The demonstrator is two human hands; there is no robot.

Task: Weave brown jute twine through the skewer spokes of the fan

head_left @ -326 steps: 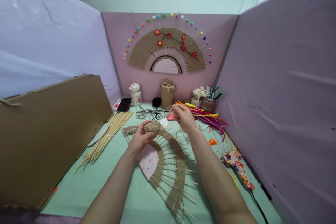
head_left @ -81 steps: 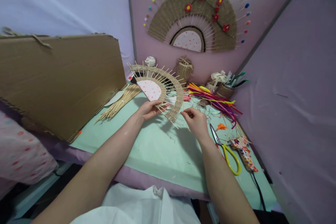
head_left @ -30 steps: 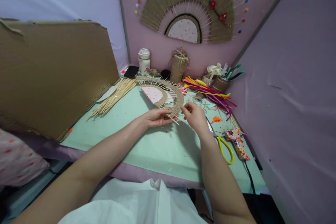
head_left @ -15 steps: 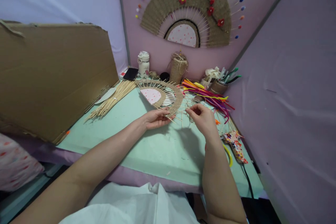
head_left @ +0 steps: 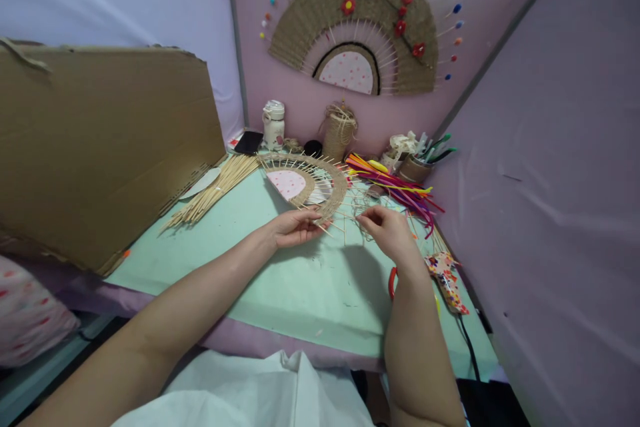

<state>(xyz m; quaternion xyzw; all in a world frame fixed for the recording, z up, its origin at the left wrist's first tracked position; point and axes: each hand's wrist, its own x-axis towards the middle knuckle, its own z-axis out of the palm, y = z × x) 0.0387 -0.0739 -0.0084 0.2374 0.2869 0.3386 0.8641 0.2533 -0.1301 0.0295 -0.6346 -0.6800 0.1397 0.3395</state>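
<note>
A half-made fan [head_left: 320,181] of thin wooden sticks woven with jute twine, with a pink dotted half-disc at its core, lies tilted over the green table [head_left: 280,280]. My left hand [head_left: 295,227] grips its near end, fingers closed on the sticks. My right hand [head_left: 387,232] is just right of the fan, thumb and fingers pinched on a thin loose strand of jute twine [head_left: 361,213]. Both forearms reach in from below.
A cardboard sheet [head_left: 105,140] leans at the left, with a bundle of bare sticks [head_left: 215,190] beside it. Along the back stand a jar [head_left: 274,124], a twine spool [head_left: 339,131], coloured strips [head_left: 395,183] and a tool cup [head_left: 414,163]. A patterned glue gun [head_left: 447,280] lies right. A finished fan [head_left: 357,30] hangs on the wall.
The fan went from held upright to lying low over the table. My right hand has drawn away to the right with the twine and now covers the scissors.
</note>
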